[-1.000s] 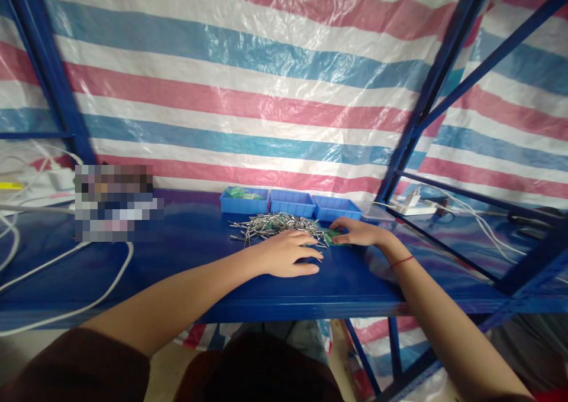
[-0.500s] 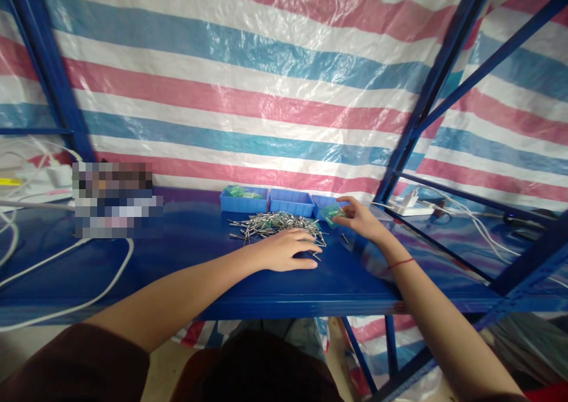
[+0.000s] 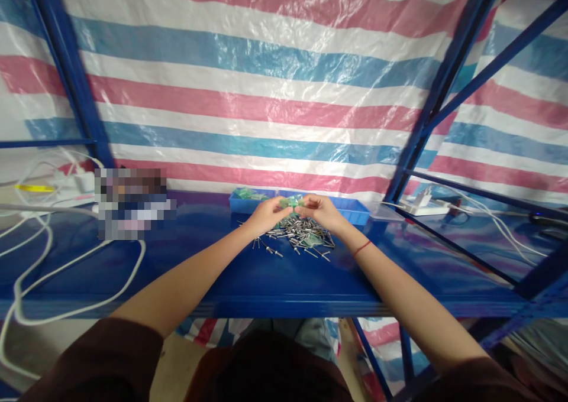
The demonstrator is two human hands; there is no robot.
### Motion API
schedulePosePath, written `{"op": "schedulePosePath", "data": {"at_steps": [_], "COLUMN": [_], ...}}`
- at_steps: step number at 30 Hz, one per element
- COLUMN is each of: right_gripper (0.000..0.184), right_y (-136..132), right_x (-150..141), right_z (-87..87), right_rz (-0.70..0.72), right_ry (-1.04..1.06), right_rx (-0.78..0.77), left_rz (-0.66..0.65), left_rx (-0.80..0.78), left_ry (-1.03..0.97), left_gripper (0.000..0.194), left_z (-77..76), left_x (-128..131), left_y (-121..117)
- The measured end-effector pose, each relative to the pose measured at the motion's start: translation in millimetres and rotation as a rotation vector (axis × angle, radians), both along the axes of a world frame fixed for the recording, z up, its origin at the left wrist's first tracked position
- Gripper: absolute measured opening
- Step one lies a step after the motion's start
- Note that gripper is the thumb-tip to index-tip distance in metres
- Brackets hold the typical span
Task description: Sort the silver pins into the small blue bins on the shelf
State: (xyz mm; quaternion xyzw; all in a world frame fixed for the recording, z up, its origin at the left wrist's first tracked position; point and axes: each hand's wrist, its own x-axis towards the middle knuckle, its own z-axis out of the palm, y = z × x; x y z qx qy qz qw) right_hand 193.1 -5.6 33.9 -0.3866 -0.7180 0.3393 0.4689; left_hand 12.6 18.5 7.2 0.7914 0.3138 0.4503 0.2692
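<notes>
A small green plastic bag [image 3: 293, 201] is held up between my two hands, above the pile. My left hand [image 3: 270, 214] pinches its left end and my right hand [image 3: 322, 211] its right end. Below them lies a heap of metal pop rivets [image 3: 306, 230], with some loose ones spread toward the front. A bit of green plastic [image 3: 314, 240] shows among the rivets. Behind the heap stands a row of blue bins; green bags fill the left bin [image 3: 251, 200], and my hands partly hide the middle one. The right bin [image 3: 355, 214] is in view beside my right hand.
White cables [image 3: 137, 260] loop over the left part of the blue table [image 3: 177, 272]. A power strip [image 3: 426, 207] with plugs lies at the right. Blue metal posts [image 3: 439, 94] frame the sides, and a striped plastic sheet [image 3: 257, 100] hangs behind.
My right hand has moved left from the right bin with a green bag. My left hand has lifted off the rivets and now grips the bag too. The view has shifted slightly.
</notes>
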Motion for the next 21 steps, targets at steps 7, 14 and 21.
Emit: {"op": "schedulePosePath", "data": {"at_steps": [7,14,21], "right_gripper": [0.045,0.035,0.04], "right_y": [-12.4,-10.1,-1.7], "right_x": [-4.2,-1.6,7.1], "right_z": [-3.0,-5.8,-7.4], "right_rz": [-0.061,-0.03,-0.103], "right_ry": [0.18,0.243,0.065], "right_rx": [-0.267,-0.179,0.12], "left_rz": [0.157,0.165,0.046], "left_rx": [0.429,0.399,-0.063], "left_ry": [0.133,0.131,-0.084], "left_gripper": [0.014,0.034,0.036], "left_z": [15.6,14.9,4.9], "left_x": [-1.6,-0.4,5.7], "left_y": [-14.8,-13.6,-5.6]}}
